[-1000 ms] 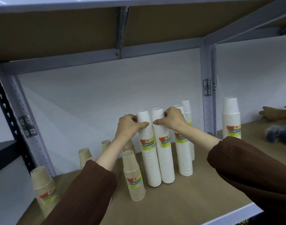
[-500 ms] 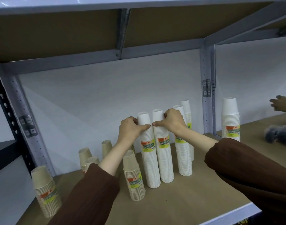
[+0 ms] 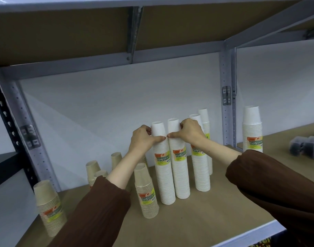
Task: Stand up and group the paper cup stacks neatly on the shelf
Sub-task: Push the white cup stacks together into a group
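Pinching tops: left hand [image 3: 143,138] wraps left white stack [image 3: 163,168], right hand [image 3: 189,131] wraps right white stack [image 3: 179,163]. Light, tall, probably tippy; steady lower down.

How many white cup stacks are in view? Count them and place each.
5: left hand's stack, right hand's stack, one right of it, one behind, one past the upright. None seem hidden.
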Available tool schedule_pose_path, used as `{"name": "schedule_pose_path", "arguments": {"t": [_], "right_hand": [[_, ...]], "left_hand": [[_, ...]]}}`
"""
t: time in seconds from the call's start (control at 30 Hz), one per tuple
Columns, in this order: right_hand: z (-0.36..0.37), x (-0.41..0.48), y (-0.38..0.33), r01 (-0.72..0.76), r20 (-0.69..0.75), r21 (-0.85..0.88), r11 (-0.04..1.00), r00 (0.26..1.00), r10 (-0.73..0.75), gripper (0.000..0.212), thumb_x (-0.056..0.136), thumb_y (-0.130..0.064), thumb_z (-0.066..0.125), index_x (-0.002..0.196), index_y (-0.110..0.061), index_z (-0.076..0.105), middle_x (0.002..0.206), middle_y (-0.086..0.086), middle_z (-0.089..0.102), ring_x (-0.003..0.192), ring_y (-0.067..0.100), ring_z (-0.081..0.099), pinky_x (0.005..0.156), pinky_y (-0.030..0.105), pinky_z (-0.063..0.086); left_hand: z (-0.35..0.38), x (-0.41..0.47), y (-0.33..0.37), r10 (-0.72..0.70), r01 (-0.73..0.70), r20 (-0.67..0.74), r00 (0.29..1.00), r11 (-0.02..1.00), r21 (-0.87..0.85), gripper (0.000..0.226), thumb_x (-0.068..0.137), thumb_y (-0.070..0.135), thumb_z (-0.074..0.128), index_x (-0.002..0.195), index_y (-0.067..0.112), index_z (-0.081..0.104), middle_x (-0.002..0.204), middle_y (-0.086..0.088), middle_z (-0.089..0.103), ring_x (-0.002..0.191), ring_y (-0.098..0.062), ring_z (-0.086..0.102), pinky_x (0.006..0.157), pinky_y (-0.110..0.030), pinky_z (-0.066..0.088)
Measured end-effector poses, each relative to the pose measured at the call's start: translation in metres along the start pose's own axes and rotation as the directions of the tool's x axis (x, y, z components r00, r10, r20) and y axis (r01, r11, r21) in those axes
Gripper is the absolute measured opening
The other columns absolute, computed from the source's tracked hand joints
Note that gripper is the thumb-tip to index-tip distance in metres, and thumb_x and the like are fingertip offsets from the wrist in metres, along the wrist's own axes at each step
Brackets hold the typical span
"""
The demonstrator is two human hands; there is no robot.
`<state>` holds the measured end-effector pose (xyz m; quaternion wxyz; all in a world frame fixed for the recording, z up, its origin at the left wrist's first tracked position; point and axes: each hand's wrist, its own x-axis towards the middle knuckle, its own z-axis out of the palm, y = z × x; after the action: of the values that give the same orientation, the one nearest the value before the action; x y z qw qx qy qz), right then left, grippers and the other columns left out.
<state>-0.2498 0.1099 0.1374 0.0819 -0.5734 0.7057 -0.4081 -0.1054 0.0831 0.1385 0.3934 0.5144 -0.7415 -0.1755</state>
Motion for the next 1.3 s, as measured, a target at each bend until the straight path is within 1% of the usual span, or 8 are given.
{"name": "schedule_pose_path", "arguments": {"t": [0.17, 0.23, 0.33, 0.47, 0.63, 0.9, 1.07, 1.3], "right_hand": [[-0.007, -0.004, -0.003, 0.016, -0.025, -0.006, 1.0, 1.0, -0.016, 0.046, 0.074, -0.037, 0.074, 0.095, 0.002, 0.061, 0.1, 0.016, 0.064, 0.082, 0.025, 0.054, 0.062, 0.032, 0.041], [-0.013, -0.008, -0.004, 0.027, -0.057, 0.006, 1.0, 0.998, -0.026, 0.057, 0.077, -0.036, 0.071, 0.11, 0.008, 0.059, 0.116, 0.022, 0.064, 0.096, 0.033, 0.061, 0.079, 0.041, 0.05], [-0.024, -0.013, -0.005, 0.045, -0.101, 0.002, 0.999, 0.994, -0.045, 0.064, 0.08, -0.036, 0.068, 0.119, 0.013, 0.055, 0.123, 0.028, 0.06, 0.111, 0.039, 0.058, 0.096, 0.048, 0.047], [-0.045, -0.014, 0.001, 0.077, -0.169, 0.023, 0.997, 0.983, -0.072, 0.055, 0.083, -0.035, 0.065, 0.118, 0.006, 0.058, 0.123, 0.02, 0.062, 0.113, 0.032, 0.058, 0.093, 0.036, 0.047], [-0.071, -0.012, 0.016, 0.059, -0.256, 0.04, 0.997, 0.966, -0.047, 0.045, 0.083, -0.026, 0.066, 0.116, 0.003, 0.06, 0.118, 0.019, 0.065, 0.11, 0.031, 0.06, 0.09, 0.036, 0.048], [-0.081, 0.0, 0.046, -0.014, -0.283, 0.038, 0.999, 0.959, 0.024, 0.045, 0.082, -0.026, 0.067, 0.116, 0.003, 0.06, 0.117, 0.019, 0.065, 0.106, 0.03, 0.061, 0.086, 0.032, 0.049], [-0.076, 0.015, 0.059, -0.066, -0.259, 0.084, 0.994, 0.962, 0.086, 0.054, 0.083, -0.029, 0.066, 0.125, 0.001, 0.053, 0.126, 0.017, 0.06, 0.115, 0.03, 0.057, 0.093, 0.033, 0.045], [-0.067, 0.041, 0.072, -0.094, -0.192, 0.117, 0.989, 0.975, 0.115, 0.068, 0.08, -0.031, 0.07, 0.133, 0.003, 0.043, 0.133, 0.018, 0.054, 0.121, 0.031, 0.053, 0.097, 0.035, 0.044]], "left_hand": [[-0.005, 0.001, 0.003, 0.021, -0.022, -0.036, 0.999, 1.0, -0.013, 0.059, 0.074, 0.028, 0.074, 0.122, 0.006, 0.05, 0.126, -0.01, 0.056, 0.116, -0.024, 0.052, 0.088, -0.03, 0.042], [-0.007, 0.0, 0.006, 0.046, -0.048, -0.081, 0.996, 0.999, -0.023, 0.058, 0.076, 0.029, 0.073, 0.123, 0.007, 0.049, 0.125, -0.01, 0.055, 0.115, -0.025, 0.052, 0.09, -0.032, 0.042], [-0.008, -0.002, 0.013, 0.096, -0.1, -0.146, 0.985, 0.995, -0.023, 0.053, 0.078, 0.029, 0.069, 0.122, 0.007, 0.05, 0.124, -0.01, 0.055, 0.111, -0.027, 0.054, 0.091, -0.035, 0.044], [-0.004, -0.006, 0.031, 0.172, -0.18, -0.181, 0.968, 0.983, -0.027, 0.046, 0.08, 0.027, 0.067, 0.119, 0.007, 0.053, 0.122, -0.01, 0.056, 0.11, -0.026, 0.055, 0.09, -0.034, 0.044], [0.009, -0.01, 0.061, 0.27, -0.272, -0.162, 0.949, 0.962, 0.013, 0.043, 0.082, 0.025, 0.064, 0.12, 0.007, 0.052, 0.122, -0.01, 0.056, 0.112, -0.025, 0.053, 0.092, -0.035, 0.043], [0.035, 0.0, 0.096, 0.255, -0.253, -0.024, 0.967, 0.964, 0.076, 0.05, 0.082, 0.027, 0.065, 0.123, 0.003, 0.05, 0.127, -0.014, 0.055, 0.117, -0.027, 0.051, 0.094, -0.033, 0.041], [0.048, 0.012, 0.11, 0.213, -0.219, 0.057, 0.975, 0.966, 0.135, 0.052, 0.082, 0.029, 0.065, 0.123, 0.0, 0.049, 0.127, -0.016, 0.054, 0.117, -0.03, 0.051, 0.092, -0.034, 0.044], [0.059, 0.026, 0.123, 0.121, -0.186, 0.212, 0.97, 0.93, 0.316, 0.031, 0.082, 0.031, 0.065, 0.099, 0.008, 0.052, 0.095, -0.007, 0.043, 0.088, -0.023, 0.044, 0.072, -0.028, 0.036]]}}
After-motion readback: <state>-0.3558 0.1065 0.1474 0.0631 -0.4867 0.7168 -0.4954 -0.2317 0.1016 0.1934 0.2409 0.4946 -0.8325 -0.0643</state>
